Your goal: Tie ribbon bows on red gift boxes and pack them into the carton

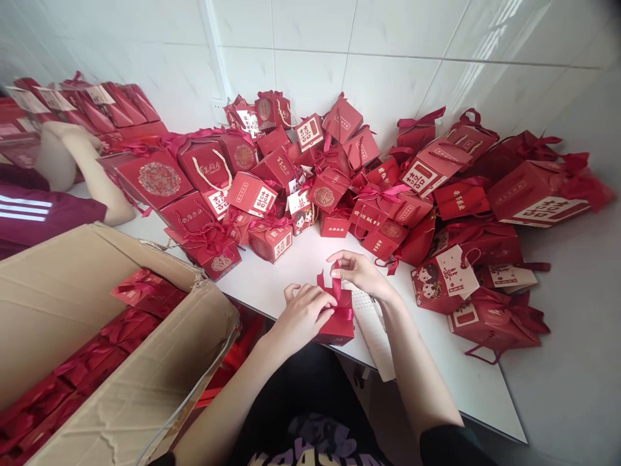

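Observation:
A small red gift box (343, 331) sits at the front edge of the white table, close to my body. Red ribbon (336, 285) rises from its top. My right hand (356, 272) pinches the upper end of that ribbon between thumb and fingertips. Across the box's left side lies my left hand (306, 315), its fingers bent and pressed at the ribbon where it meets the box top; the fingertips partly cover this spot. Just right of the box, under my right forearm, is a pale printed sheet or keyboard-like strip (372, 330).
Many red gift boxes (255, 194) with ribbons and cord handles are heaped on the white table (301, 255) against the tiled wall. An opened cardboard carton (160, 362) holding more red boxes stands at left. Behind it rest another person's arms (109, 188), beside stacked red boxes.

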